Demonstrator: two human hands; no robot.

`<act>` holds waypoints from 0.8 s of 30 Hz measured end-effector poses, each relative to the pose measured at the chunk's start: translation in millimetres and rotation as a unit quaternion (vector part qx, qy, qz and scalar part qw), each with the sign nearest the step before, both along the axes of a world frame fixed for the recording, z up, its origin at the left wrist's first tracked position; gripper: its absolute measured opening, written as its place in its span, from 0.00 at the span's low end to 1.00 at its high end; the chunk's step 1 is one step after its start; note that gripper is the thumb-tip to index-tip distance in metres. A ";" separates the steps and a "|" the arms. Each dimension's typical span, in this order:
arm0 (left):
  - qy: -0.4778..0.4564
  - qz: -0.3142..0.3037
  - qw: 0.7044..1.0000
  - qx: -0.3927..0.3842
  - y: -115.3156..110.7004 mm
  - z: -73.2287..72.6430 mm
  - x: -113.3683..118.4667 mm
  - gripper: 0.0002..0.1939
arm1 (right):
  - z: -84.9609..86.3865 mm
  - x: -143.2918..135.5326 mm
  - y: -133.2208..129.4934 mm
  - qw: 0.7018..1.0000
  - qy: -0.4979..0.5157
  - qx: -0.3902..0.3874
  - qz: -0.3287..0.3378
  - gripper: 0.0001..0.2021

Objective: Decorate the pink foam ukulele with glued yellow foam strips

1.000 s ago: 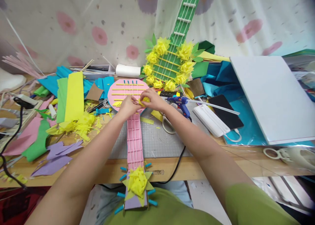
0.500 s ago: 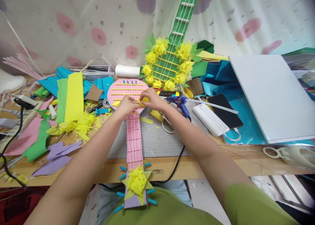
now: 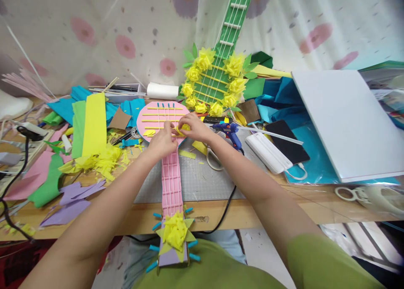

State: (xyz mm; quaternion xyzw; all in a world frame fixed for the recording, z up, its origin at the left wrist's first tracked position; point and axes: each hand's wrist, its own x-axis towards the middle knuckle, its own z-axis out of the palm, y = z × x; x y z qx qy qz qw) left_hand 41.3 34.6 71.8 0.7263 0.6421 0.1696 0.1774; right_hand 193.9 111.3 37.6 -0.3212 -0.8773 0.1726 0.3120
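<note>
A toy guitar of pink, paper-covered board (image 3: 171,183) lies lengthwise on the wooden table (image 3: 142,218), partly over a grey gridded cutting mat (image 3: 208,185), its neck pointing toward the person. Thin yellow crossbars (image 3: 152,121) span the rounded pink body, white strings (image 3: 171,171) run down the ridged pink neck, and the lavender headstock (image 3: 166,260), which juts past the table's front edge, carries a ruffled yellow paper flower (image 3: 175,231) and bright blue tube-like pegs (image 3: 195,257) along both sides. Near the back of the table, a shallow whitish tray (image 3: 123,97) contains thin wooden sticks (image 3: 111,84) and dark, slender items too small to identify. Both hands are close together over the near part of the body. The right hand (image 3: 195,128) has its fingers curled and pinched on a small crumpled yellow paper piece (image 3: 183,129). The left hand (image 3: 163,142) is just beside it, fingers bent; whether they grip anything, I cannot tell.
</note>
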 end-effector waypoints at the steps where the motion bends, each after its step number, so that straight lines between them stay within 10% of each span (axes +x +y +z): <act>1: 0.010 -0.005 1.000 0.005 -0.7 -0.1 0.0 0.22 | -0.3 -0.2 0.2 1.000 0.000 0.001 0.000 0.02; 24: 0.138 -0.074 0.984 0.089 -5.6 -11.0 -6.4 0.23 | -2.8 -2.4 2.3 1.000 0.000 0.005 0.001 0.02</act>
